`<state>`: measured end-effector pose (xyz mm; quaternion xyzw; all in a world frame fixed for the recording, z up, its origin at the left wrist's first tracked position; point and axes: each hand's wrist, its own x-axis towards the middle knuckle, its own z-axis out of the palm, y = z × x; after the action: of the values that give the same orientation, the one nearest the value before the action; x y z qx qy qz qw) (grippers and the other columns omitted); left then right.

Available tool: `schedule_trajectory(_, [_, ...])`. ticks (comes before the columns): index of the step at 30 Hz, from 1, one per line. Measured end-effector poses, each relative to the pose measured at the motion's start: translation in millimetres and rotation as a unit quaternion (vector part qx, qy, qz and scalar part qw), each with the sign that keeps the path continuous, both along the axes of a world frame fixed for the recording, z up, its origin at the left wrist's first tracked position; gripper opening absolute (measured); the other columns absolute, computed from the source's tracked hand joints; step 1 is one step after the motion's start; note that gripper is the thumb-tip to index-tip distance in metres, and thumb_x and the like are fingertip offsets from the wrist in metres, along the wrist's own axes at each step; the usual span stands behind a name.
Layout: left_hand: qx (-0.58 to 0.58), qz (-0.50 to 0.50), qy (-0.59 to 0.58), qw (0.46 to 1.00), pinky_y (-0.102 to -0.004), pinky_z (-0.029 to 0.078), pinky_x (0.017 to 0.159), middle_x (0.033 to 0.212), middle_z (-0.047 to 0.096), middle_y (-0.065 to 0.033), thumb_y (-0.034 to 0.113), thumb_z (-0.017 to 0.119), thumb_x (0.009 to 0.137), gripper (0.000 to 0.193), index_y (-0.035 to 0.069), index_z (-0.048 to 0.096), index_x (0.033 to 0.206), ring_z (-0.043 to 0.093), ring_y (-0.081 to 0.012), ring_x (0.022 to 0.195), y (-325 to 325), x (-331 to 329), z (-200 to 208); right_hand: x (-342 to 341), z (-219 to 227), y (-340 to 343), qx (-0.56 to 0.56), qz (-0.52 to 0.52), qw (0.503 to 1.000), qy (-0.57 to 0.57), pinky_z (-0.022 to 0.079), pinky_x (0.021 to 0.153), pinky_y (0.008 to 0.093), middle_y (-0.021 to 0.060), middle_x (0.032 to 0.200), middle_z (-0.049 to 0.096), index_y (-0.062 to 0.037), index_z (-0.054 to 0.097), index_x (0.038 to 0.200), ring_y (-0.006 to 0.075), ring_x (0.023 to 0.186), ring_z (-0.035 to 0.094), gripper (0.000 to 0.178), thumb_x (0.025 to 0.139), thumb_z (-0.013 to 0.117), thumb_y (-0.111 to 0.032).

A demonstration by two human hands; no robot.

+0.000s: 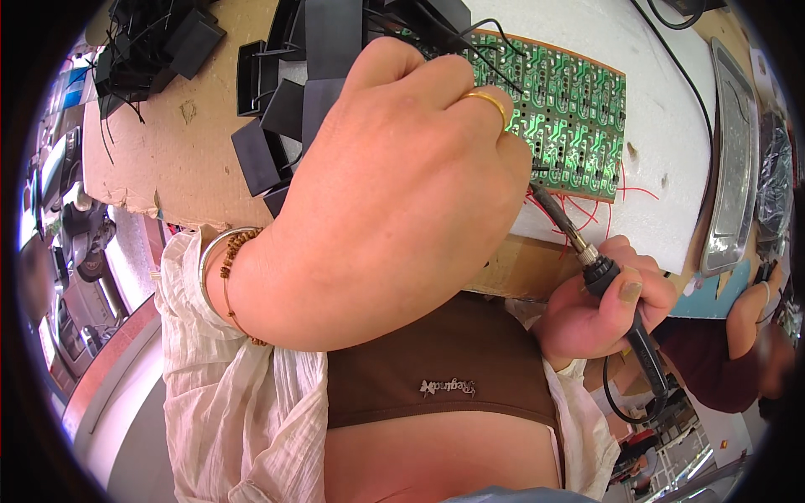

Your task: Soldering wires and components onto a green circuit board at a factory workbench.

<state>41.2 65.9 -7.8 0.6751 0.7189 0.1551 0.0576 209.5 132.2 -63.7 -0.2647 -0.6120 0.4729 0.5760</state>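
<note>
A soldering iron with a black handle is gripped in my right hand, its metal tip reaching the lower edge of a green circuit board. My left hand is curled over the board's left part, knuckles up, a ring on one finger. Its fingertips are hidden beneath it, so what they pinch cannot be made out. Black wires run over the top of the board just beyond this hand. Thin red wires stick out from under the board's near edge.
Black plastic cases crowd behind my left hand, with another pile of black cases at far left. The board lies on a white foam sheet. A metal tray stands to the right. Another person's arm shows at far right.
</note>
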Motion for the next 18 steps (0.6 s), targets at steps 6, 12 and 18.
schedule_trajectory(6, [0.009,0.001,-0.003,1.000,-0.0306,0.034,0.064,0.067,0.049,-0.0003,0.002,0.060,0.059,0.013,0.005,0.057,0.071,0.047,-0.0182,0.065,-0.2,0.3,-1.8,-1.2,-0.2,0.1,-0.001,0.002,1.000,-0.005,0.023,0.042,0.0252,0.0043,0.049,0.039,-0.0037,0.039,0.072,0.0078,0.042,0.028,0.021,0.073,0.057,-0.014])
schedule_trajectory(12, [-0.003,0.001,0.000,1.000,-0.0304,0.034,0.063,0.067,0.050,-0.0002,0.002,0.060,0.059,0.013,0.006,0.057,0.071,0.047,-0.0181,0.065,-0.5,0.6,-0.3,-1.6,-2.8,0.7,0.004,-0.002,1.000,-0.001,0.022,0.042,0.0250,0.0049,0.050,0.039,-0.0034,0.039,0.072,0.0076,0.042,0.027,0.020,0.073,0.056,-0.013])
schedule_trajectory(18, [0.006,0.000,0.004,1.000,-0.0302,0.034,0.063,0.067,0.050,0.0000,0.003,0.061,0.060,0.013,0.006,0.057,0.071,0.047,-0.0180,0.064,-0.3,0.1,-1.4,-0.3,-2.2,0.3,0.009,-0.013,1.000,0.013,0.022,0.042,0.0251,0.0056,0.051,0.040,-0.0032,0.039,0.073,0.0078,0.043,0.028,0.019,0.074,0.055,-0.013])
